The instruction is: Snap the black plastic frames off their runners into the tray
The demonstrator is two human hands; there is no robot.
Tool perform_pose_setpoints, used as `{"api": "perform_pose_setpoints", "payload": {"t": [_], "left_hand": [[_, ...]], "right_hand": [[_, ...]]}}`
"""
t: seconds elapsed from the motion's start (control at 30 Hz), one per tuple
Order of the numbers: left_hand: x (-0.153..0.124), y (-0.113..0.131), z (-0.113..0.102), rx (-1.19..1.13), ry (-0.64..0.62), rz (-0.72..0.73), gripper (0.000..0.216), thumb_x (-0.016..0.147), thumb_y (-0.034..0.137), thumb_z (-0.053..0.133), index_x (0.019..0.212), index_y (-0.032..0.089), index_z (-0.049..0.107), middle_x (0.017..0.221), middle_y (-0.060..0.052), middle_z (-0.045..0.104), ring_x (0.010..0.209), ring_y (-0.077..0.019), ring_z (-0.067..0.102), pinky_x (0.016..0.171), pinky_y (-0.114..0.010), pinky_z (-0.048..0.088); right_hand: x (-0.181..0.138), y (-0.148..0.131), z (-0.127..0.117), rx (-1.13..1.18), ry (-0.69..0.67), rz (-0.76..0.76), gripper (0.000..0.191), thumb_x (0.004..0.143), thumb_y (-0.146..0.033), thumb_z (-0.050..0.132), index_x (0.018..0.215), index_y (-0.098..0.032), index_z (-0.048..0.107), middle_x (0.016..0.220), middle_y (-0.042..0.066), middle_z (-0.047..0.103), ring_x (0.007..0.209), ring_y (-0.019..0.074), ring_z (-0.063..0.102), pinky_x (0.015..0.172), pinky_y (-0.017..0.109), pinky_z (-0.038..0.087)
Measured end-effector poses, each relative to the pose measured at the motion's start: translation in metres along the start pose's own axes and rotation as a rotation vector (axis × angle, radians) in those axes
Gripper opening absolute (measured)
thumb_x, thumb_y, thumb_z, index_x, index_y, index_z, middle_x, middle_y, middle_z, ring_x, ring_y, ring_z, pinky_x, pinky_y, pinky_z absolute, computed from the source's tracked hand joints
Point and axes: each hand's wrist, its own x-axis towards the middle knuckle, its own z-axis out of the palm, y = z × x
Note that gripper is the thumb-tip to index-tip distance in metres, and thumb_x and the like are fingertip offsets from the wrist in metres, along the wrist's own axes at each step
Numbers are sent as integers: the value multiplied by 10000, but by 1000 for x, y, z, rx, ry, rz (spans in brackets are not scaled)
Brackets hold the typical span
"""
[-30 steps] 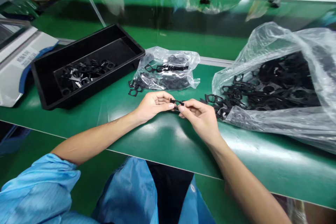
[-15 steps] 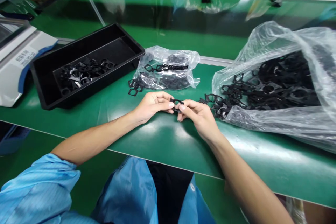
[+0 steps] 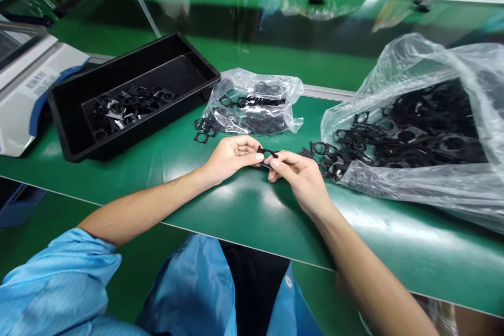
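My left hand (image 3: 230,156) and my right hand (image 3: 300,177) meet above the green table (image 3: 244,210), both pinched on one small black plastic frame part (image 3: 268,154) held between their fingertips. Just right of my right hand, a large clear plastic bag (image 3: 417,126) spills several of the same black parts (image 3: 326,155) onto the table. A smaller clear bag (image 3: 252,105) of black parts lies behind my hands, with a few loose parts (image 3: 202,131) at its left end.
A black tray (image 3: 129,97) holding several black parts stands at the left. A white and blue machine (image 3: 27,89) sits at the far left edge. Behind a metal rail (image 3: 326,92) runs a second green surface, with bags and parts on a far shelf.
Both hands stay pinched on the small black part; they have turned it slightly between the fingertips. The view has shifted a little.
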Motion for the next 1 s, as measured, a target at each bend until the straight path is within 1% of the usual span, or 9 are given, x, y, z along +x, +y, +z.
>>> {"api": "perform_pose_setpoints", "payload": {"t": [0.13,0.23,0.37,0.63,0.73,0.83,1.0], "left_hand": [[-1,0,1,-32,24,4,349,644,355,905,813,121,708,769,-27,735,712,-143,706,733,-287,595],[-1,0,1,-64,45,-4,360,615,320,923,851,125,732,758,-23,742,723,-146,716,740,-279,597],[0,-1,0,-94,20,-58,369,594,294,935,847,113,736,735,-27,743,674,-141,713,732,-289,606],[2,0,-5,-158,-71,-189,367,583,277,946,854,115,759,793,-37,762,692,-130,719,762,-291,610],[3,1,-7,-149,-101,-213,353,590,270,942,861,120,771,814,-47,769,706,-133,716,795,-313,607],[3,1,-8,-102,-101,-203,341,602,275,933,863,118,780,829,-63,774,725,-145,713,800,-328,598],[2,1,-7,-18,-109,-197,322,572,251,932,831,126,789,819,-61,777,755,-161,708,820,-342,584]], "right_hand": [[-1,-2,-1,-44,6,-26,363,789,-539,770,792,-179,727,605,-5,642,570,122,567,630,273,506],[-1,0,-1,-71,21,-33,379,800,-556,753,791,-179,718,610,-4,638,575,124,573,637,274,511],[-1,1,-1,-99,28,-33,409,799,-584,740,779,-178,696,608,-2,636,568,125,574,641,278,521],[-1,2,-2,-165,45,-74,413,816,-586,718,749,-182,667,603,1,630,568,136,585,634,283,519],[-2,4,-2,-208,70,-98,399,828,-577,707,774,-182,686,623,6,632,573,141,588,625,284,515],[-2,6,-2,-243,95,-127,390,834,-565,704,770,-181,694,643,13,636,573,141,589,611,282,510],[-1,6,-3,-279,126,-140,347,834,-513,716,758,-174,713,690,28,662,558,139,601,590,282,512]]}}
